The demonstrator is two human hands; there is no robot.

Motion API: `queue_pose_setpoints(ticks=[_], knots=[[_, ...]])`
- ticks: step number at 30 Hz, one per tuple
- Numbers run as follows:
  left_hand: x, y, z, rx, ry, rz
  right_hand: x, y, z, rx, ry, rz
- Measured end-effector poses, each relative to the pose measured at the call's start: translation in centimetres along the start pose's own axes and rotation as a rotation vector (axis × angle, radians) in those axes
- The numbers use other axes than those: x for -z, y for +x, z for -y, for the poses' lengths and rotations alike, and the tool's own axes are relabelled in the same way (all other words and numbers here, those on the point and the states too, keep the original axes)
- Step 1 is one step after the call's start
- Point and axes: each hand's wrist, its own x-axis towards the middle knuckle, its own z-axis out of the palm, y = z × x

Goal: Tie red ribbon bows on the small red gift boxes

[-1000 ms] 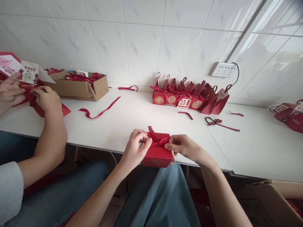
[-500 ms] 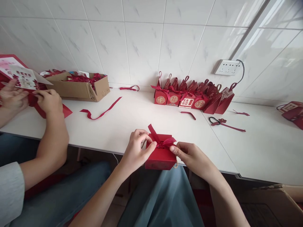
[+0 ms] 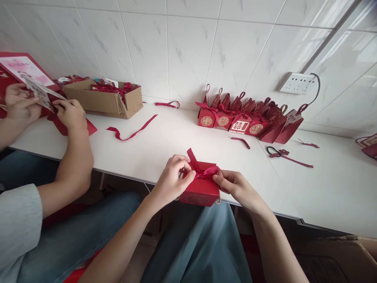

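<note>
A red gift box (image 3: 200,190) sits at the table's front edge above my lap, with a twisted cord showing low on its right side. Across its top runs a red ribbon (image 3: 205,171) tied in a bow, one tail standing up toward the back. My left hand (image 3: 173,175) pinches the ribbon beside the knot with thumb and fingers. On the other side, my right hand (image 3: 234,184) grips the bow's right end between thumb and forefinger. The fingertips partly cover the ribbon's ends.
Finished red boxes (image 3: 235,120) stand in a row by the wall. A cardboard box (image 3: 103,102) holds red ribbons. One loose ribbon (image 3: 132,133) and a black loop (image 3: 273,151) lie on the white table (image 3: 165,141). At left, a co-worker's hands (image 3: 70,114) hold a card.
The view has shifted slightly. My right fingers have closed on the bow's right end, which is drawn out a little. The co-worker's card has tilted.
</note>
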Motion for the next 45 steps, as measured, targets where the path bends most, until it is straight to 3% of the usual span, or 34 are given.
queue_pose_setpoints(ticks=[5,11,24,31,35,40,45], knots=[[1.3,0.1,0.4,-0.108,0.055,0.102,-0.4,-0.3,0.2,-0.004,-0.113,-0.076],[1.6,0.1,-0.5,-0.140,0.183,0.187,-1.4,-0.6,0.8,0.006,-0.266,-0.163],[0.7,0.8,0.0,-0.133,0.078,0.085,-0.2,0.6,-0.6,0.030,0.056,-0.051],[0.6,0.5,-0.1,-0.407,0.405,-0.076,-0.5,0.7,-0.7,0.033,0.097,-0.108],[1.0,0.8,-0.3,-0.532,0.602,-0.083,-0.7,0.7,-0.8,0.052,0.090,-0.134],[1.2,1.3,-0.3,-0.602,0.648,-0.057,-0.8,0.7,-0.9,0.050,0.084,-0.116],[1.2,1.4,-0.5,-0.572,0.618,-0.019,-0.9,0.8,-1.0,0.086,0.071,-0.134]])
